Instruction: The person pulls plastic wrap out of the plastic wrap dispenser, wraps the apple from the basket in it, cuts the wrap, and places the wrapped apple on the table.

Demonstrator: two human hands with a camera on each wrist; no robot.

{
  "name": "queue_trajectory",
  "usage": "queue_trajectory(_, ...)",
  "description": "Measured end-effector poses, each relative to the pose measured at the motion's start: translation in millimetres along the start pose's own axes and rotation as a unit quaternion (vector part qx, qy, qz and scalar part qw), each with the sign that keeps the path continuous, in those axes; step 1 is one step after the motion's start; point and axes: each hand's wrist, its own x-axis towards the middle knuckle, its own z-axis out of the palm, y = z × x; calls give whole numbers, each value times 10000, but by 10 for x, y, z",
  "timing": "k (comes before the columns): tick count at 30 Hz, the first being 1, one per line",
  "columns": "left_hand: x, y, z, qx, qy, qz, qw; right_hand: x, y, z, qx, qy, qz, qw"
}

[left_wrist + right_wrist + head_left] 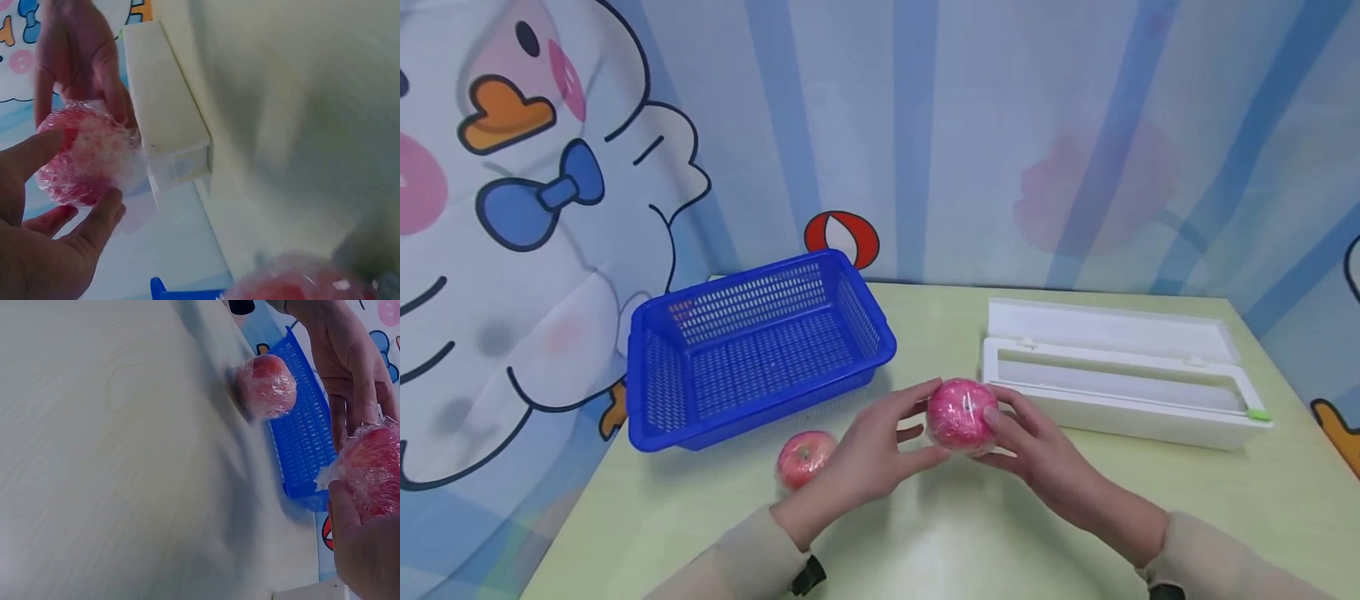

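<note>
Between both hands, a little above the table, is a red apple (958, 415) wrapped in clear plastic film. My left hand (880, 442) holds it from the left with fingers and thumb, and my right hand (1045, 450) grips its right side. In the left wrist view the film round the apple (87, 156) looks crinkled, with loose film on one side. A second wrapped apple (805, 458) rests on the table beside my left forearm; the right wrist view shows film round this other apple (267, 386) too.
A blue plastic basket (760, 425) with mesh sides stands at the back left. At the back right lies a long white box (1150, 425), its lid (1112, 327) raised. The pale table (925, 550) ends at a printed cloth backdrop (970, 150).
</note>
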Motion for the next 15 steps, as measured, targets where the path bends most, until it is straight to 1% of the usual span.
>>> queue_trajectory(4,-101,-70,-86,101,53,-35,9999,33,19,89,-378,-343,14,9987)
queue_trajectory(7,-183,-121,-149,296,98,9,9995,68,57,146,-699,-560,-74,9960)
queue_trajectory(11,-303,-207,-185,447,142,37,9989,106,120,210,-1278,-649,-381,9889)
queue_trajectory(13,-365,-256,-177,471,155,16,9988,117,154,234,-1594,-647,-568,9835)
queue_trajectory(15,-426,-301,-161,523,152,-9,9985,125,199,251,-1782,-714,-755,9785)
